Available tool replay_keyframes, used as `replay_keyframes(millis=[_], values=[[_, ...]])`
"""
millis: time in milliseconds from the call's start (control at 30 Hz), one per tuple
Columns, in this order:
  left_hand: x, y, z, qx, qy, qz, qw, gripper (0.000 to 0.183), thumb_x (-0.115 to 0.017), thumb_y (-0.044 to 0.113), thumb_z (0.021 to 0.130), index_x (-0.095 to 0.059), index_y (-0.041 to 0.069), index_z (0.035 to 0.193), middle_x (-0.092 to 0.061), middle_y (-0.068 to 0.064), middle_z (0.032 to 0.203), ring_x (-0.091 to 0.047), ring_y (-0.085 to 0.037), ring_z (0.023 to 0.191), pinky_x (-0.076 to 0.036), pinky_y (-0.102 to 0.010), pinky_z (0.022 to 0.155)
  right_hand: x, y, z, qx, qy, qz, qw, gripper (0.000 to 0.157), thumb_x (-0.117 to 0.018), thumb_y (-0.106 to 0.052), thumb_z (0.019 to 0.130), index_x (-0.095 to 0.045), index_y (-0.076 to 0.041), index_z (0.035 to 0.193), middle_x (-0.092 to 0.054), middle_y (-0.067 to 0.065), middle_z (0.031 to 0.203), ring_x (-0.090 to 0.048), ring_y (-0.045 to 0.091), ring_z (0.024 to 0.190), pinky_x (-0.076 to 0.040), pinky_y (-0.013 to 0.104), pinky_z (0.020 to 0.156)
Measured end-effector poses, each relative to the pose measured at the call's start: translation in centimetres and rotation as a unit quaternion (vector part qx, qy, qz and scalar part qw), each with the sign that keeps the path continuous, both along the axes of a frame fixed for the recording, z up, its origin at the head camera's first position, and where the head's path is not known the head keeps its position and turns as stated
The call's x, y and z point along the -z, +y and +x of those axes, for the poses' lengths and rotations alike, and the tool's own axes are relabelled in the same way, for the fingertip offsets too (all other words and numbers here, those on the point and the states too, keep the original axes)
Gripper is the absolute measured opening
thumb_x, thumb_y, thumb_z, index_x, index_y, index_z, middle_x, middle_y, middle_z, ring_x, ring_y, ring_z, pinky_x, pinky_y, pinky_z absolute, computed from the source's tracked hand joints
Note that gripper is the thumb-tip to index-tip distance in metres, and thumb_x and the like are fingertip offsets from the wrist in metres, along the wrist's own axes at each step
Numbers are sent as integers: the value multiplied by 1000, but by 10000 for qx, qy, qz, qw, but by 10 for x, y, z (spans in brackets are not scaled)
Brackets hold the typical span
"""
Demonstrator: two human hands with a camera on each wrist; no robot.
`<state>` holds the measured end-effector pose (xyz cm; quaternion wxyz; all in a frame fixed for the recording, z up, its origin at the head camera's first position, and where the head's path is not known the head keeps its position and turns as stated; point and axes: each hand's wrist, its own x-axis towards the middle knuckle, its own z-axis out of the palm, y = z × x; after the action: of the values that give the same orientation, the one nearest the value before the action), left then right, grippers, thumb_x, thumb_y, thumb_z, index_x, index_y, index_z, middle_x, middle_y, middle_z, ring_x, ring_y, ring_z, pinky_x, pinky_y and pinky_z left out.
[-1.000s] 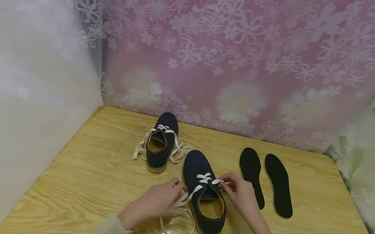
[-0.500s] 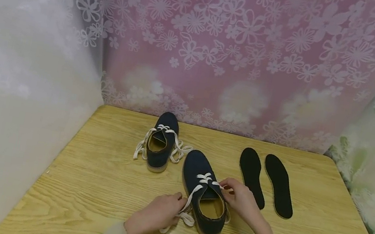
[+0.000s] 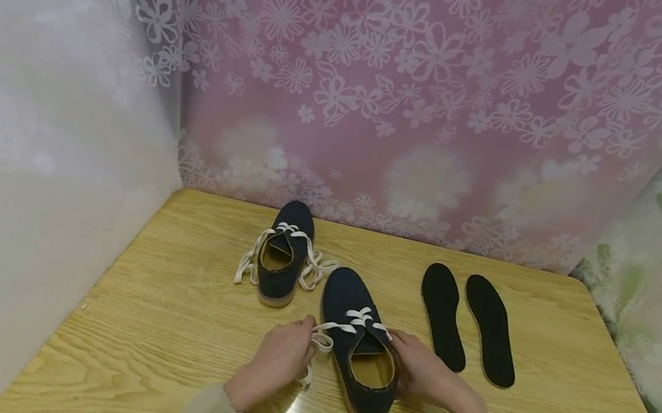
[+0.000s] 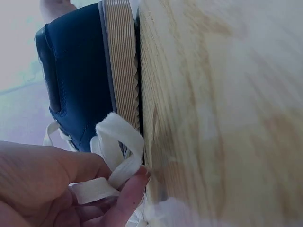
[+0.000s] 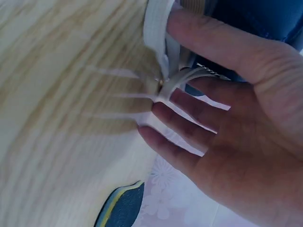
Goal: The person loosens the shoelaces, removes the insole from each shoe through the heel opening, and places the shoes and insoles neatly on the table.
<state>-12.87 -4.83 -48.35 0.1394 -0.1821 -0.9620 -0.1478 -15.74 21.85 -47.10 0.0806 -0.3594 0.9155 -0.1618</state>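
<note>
A navy canvas shoe (image 3: 349,294) with white laces sits on the table, its toe pointing away from me. At its left side my left hand (image 3: 278,356) pinches the left shoelace (image 4: 116,137), which bends in a loose loop by the thumb and fingers. My right hand (image 3: 424,371) lies along the shoe's right side. In the right wrist view, its fingers (image 5: 184,125) are spread and fairly straight, with the right lace (image 5: 158,33) hanging between thumb and fingers. Part of that lace is hidden behind the hand in the head view.
A matching shoe (image 3: 276,289) stands farther back to the left, its laces trailing on the wooden table (image 3: 153,308). Two black insoles, a left one (image 3: 443,315) and a right one (image 3: 491,331), lie to the right. Patterned curtains (image 3: 390,99) enclose the back and sides.
My left hand has drawn the left lace out to the side and moved slightly forward. My right hand has let go of the right lace near the eyelets and slid down along the shoe's side.
</note>
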Motion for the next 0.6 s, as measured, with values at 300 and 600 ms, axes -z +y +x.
replay_keyframes(millis=[300, 600], values=[[-5, 13, -10, -324, -74, 224, 9992, 14, -59, 3, 71, -50, 9, 63, -50, -3, 55, -53, -20, 49, -38, -31, 40, 3, -12, -4, 393, 592, -104, 9974, 20, -62, 6, 80, -58, -13, 82, -47, -6, 73, -44, 8, 64, -36, 23, 56], [-5, 20, -12, -378, 28, 212, 9991, 24, -60, 4, 72, -46, 11, 53, -52, -4, 51, -55, -23, 48, -40, -33, 41, 0, -15, -6, 1577, -81, -549, 9859, 23, -61, 10, 74, -63, -12, 81, -62, 3, 76, -58, 11, 65, -44, 22, 52]])
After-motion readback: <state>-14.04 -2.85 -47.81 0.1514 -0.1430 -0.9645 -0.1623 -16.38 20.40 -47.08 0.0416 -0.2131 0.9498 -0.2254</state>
